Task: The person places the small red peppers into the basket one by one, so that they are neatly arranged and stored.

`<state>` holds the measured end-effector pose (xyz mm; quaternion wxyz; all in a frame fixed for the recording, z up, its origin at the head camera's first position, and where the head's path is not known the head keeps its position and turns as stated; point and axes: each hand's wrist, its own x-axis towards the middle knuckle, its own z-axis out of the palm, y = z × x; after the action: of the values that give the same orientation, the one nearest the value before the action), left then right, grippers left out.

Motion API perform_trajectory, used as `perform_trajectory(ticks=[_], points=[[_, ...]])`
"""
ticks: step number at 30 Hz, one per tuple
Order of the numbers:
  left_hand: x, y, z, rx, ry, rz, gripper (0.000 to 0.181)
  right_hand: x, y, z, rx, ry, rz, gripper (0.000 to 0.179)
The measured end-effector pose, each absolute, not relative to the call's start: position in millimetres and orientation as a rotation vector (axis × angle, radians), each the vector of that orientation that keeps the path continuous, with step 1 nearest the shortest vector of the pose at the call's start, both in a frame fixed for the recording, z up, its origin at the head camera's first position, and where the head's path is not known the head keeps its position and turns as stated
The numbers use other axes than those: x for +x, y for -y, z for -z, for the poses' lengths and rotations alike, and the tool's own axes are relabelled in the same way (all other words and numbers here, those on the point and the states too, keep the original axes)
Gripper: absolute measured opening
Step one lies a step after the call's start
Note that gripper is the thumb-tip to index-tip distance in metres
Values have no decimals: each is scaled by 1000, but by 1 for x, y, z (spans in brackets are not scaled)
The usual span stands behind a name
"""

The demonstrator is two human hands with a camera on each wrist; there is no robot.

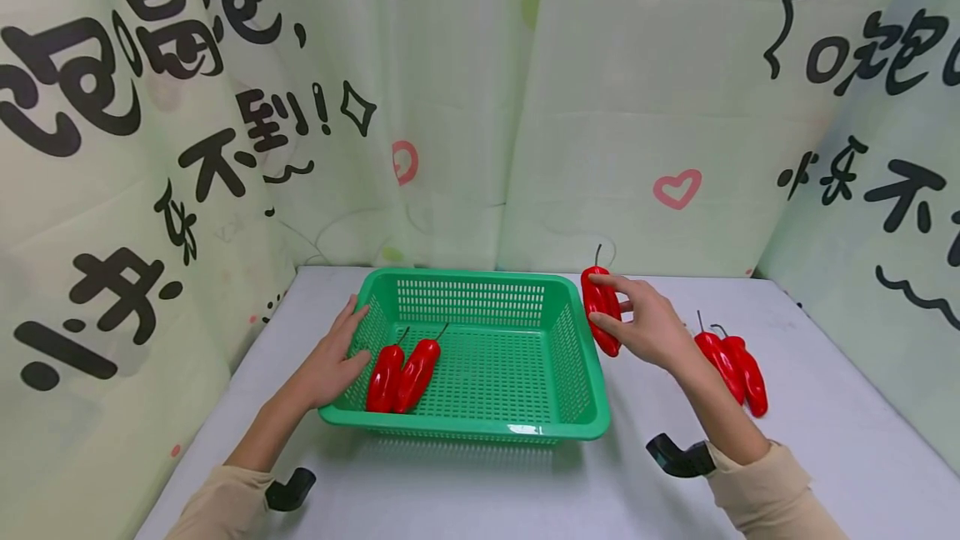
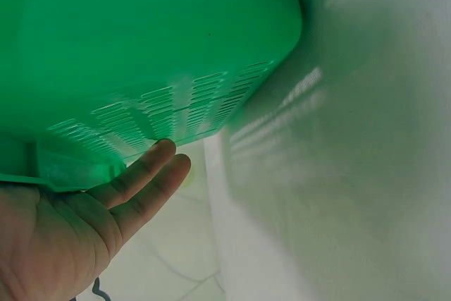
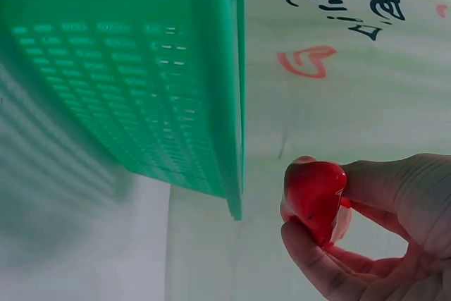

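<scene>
My right hand (image 1: 641, 319) pinches a glossy red chili pepper (image 1: 597, 298) between thumb and fingers, its thin dark stem pointing up. It hangs just outside the right rim of a green plastic basket (image 1: 480, 430); in the right wrist view the pepper (image 3: 313, 199) shows end-on, apart from the rim. My left hand (image 1: 335, 363) rests on the basket's left rim, thumb over the inner side. Seen from the left wrist, straight fingers (image 2: 151, 192) lie along the outside of the basket (image 2: 162, 40). Two more red chili peppers (image 1: 405, 373) lie side by side inside the basket, at its left.
To the right, beyond my forearm, two red chili peppers (image 1: 735, 369) lie together on the white table (image 1: 480, 498), partly covered by the arm. A pale green curtain (image 1: 465, 107) with black lettering encloses the table at the back and sides.
</scene>
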<state>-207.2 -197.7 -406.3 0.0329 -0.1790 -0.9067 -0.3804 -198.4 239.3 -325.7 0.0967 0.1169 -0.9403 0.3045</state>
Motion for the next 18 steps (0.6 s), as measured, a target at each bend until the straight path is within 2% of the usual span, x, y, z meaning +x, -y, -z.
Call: perform_trajectory(ticks=[18], points=[[-208,197,407,-540,2795,1163,70,-206,-208,319,450,2755,-975,64]])
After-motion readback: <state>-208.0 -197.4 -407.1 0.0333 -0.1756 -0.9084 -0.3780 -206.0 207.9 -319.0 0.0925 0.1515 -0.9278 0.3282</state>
